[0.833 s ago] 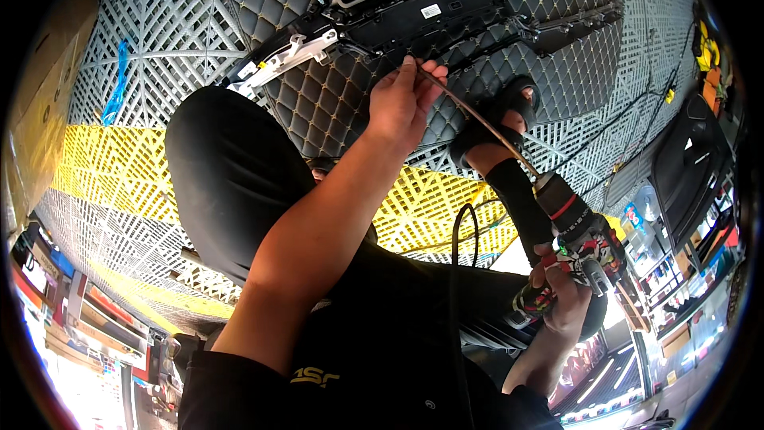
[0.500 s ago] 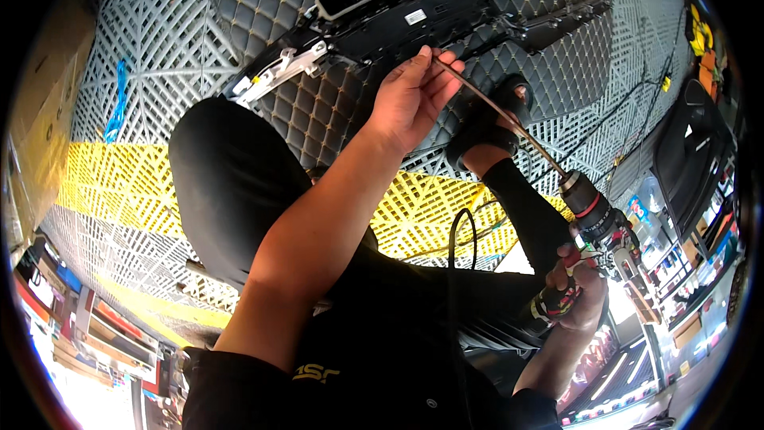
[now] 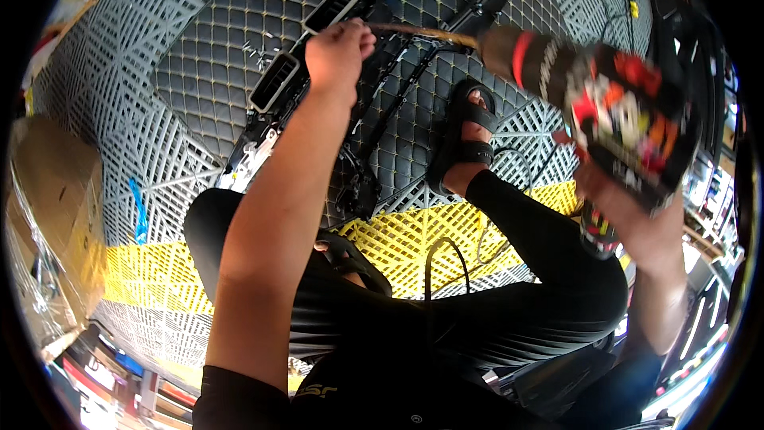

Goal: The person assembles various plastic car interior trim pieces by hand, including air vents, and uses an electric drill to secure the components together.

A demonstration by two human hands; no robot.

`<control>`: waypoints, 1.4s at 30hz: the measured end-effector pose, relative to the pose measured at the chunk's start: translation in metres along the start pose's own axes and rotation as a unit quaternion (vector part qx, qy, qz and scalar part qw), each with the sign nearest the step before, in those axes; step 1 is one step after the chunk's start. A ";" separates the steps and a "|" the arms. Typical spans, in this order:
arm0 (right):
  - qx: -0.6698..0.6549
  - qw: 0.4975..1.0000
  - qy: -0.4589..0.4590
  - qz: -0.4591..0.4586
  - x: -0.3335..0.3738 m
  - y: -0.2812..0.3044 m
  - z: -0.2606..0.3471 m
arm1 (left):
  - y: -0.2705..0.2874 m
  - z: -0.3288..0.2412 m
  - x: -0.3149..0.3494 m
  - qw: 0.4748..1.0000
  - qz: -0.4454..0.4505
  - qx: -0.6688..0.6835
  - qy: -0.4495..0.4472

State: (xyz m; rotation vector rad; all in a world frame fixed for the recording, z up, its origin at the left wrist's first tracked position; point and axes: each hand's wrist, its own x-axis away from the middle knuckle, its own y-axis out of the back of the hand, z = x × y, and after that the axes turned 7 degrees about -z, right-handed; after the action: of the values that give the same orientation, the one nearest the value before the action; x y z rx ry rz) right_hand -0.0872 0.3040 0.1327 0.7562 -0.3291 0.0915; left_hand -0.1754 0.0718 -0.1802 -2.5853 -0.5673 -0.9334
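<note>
My right hand (image 3: 625, 205) grips the handle of a cordless drill (image 3: 557, 72), black with a red ring and bright stickers, raised at the right. From its chuck a long thin driver bit (image 3: 430, 32) runs leftward. The fingers of my left hand (image 3: 338, 54) are pinched at the far end of the bit; any small screw there is hidden. Beneath the left hand lies a black dashboard trim panel with a pale-rimmed air vent (image 3: 333, 8), a second air vent (image 3: 276, 82) and a white bracket (image 3: 259, 150).
The panel rests on a quilted black mat (image 3: 211, 56) over grey and yellow grid flooring (image 3: 398, 239). Several loose screws (image 3: 259, 54) lie beside the vents. A blue strap (image 3: 139, 211), a plastic-wrapped cardboard box (image 3: 56, 223) and a thin black cable (image 3: 446, 243) are nearby. My sandalled foot (image 3: 473, 127) stands by the panel.
The drill has come up with my right hand, its bit swinging from a steep slant to nearly level. My left hand has shifted left over the panel. The view has turned, so the panel appears more tilted.
</note>
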 end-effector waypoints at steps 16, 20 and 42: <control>-0.136 0.985 -0.102 -0.035 -0.040 0.010 -0.028 | -0.014 -0.033 -0.046 0.790 0.072 -0.426 -0.434; -0.195 0.974 -0.114 -0.034 -0.035 0.013 -0.036 | -0.014 -0.030 -0.047 0.795 0.099 -0.382 -0.460; -0.217 0.963 -0.138 -0.075 -0.034 0.012 -0.051 | 0.034 0.036 -0.033 0.535 0.176 -0.640 -0.522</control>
State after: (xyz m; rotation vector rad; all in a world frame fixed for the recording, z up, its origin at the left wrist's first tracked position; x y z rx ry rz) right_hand -0.1089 0.3484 0.0947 0.3536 -0.5349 -0.2270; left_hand -0.1639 0.0491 -0.2343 -4.0582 0.8947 1.0181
